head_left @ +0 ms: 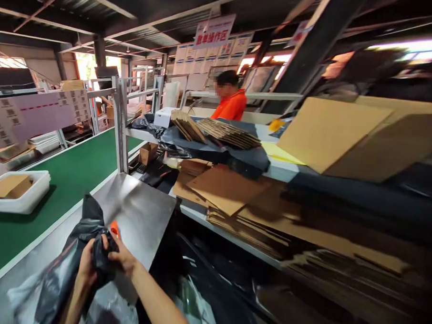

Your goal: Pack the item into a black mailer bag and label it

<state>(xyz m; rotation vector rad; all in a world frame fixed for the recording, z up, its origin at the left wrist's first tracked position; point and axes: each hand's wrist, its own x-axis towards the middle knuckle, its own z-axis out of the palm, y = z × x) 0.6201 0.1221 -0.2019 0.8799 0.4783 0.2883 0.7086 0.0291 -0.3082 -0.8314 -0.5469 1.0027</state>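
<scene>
At near left, over metal table (148, 202): black plastic bag (67, 257), long axis near-left to far-right. Left hand (86, 266) and right hand (123, 256) both clutch bunched plastic. Bulk lies left of grip, left hand nearer. Orange item (114, 228) just beyond right hand.

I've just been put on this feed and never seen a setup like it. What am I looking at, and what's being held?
There is no machine here, just a person's bare hands. The single picture comes from a camera on that person's head, looking forward and down. The left hand and right hand both have their grip on a bunched black plastic bag, over a metal worktop. At the picture's left, a white tray holding cardboard sits on a green conveyor belt. At right, flattened cardboard boxes lie stacked on shelving.
</scene>
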